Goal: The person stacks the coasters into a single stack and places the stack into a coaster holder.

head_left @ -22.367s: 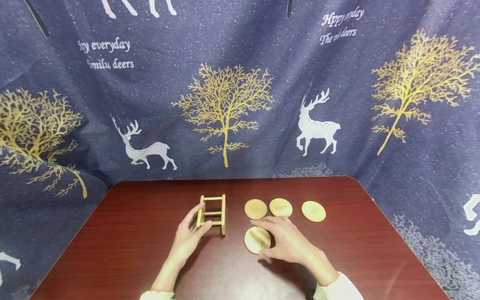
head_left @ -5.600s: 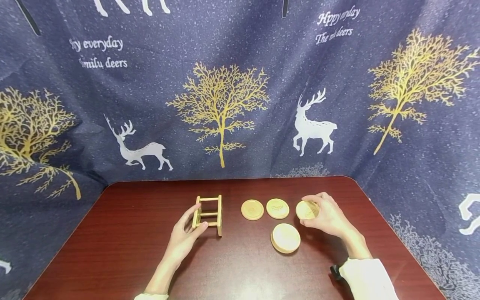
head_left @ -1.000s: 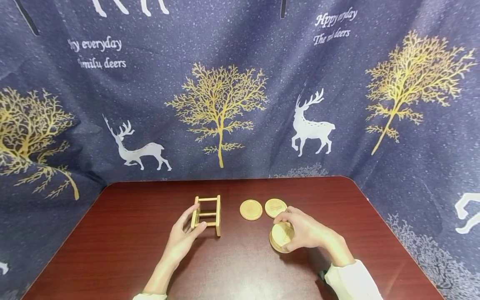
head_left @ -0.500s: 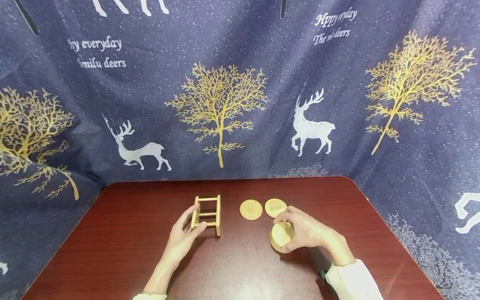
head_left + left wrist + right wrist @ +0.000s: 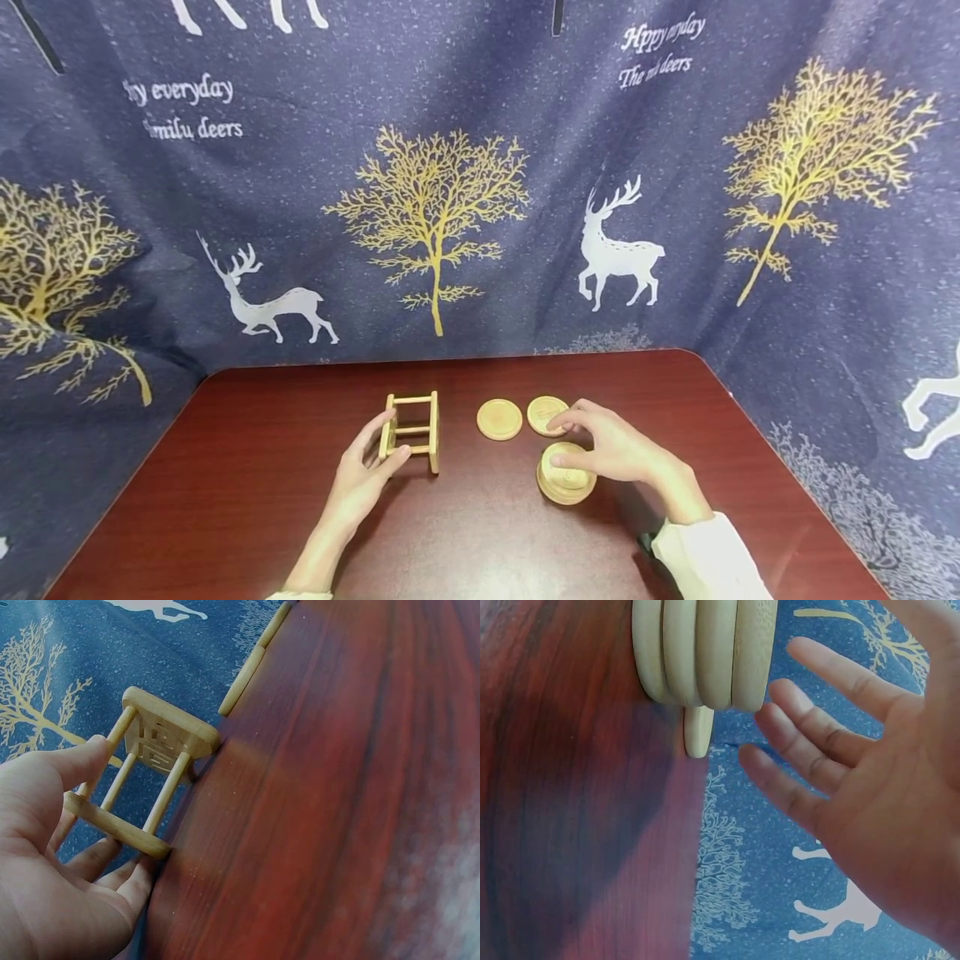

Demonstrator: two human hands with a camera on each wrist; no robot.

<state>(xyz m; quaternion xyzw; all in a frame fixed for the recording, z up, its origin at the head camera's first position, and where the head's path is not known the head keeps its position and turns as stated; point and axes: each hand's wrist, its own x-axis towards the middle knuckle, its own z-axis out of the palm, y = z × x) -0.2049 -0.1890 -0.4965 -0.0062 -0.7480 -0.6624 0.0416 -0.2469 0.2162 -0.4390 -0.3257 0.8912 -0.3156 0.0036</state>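
Blue curtain [image 5: 480,67] behind the desk [image 5: 465,542], where our left hand [image 5: 360,477] grips the rack [image 5: 434,433], our right hand [image 5: 618,446] loosely extended over the stack of four discs [image 5: 564,485], two flat discs [image 5: 499,419] lying side by side behind.

Reddish table [image 5: 450,542] — rack [image 5: 434,433], disc stack [image 5: 564,490], two discs [image 5: 499,419] [image 5: 543,412]
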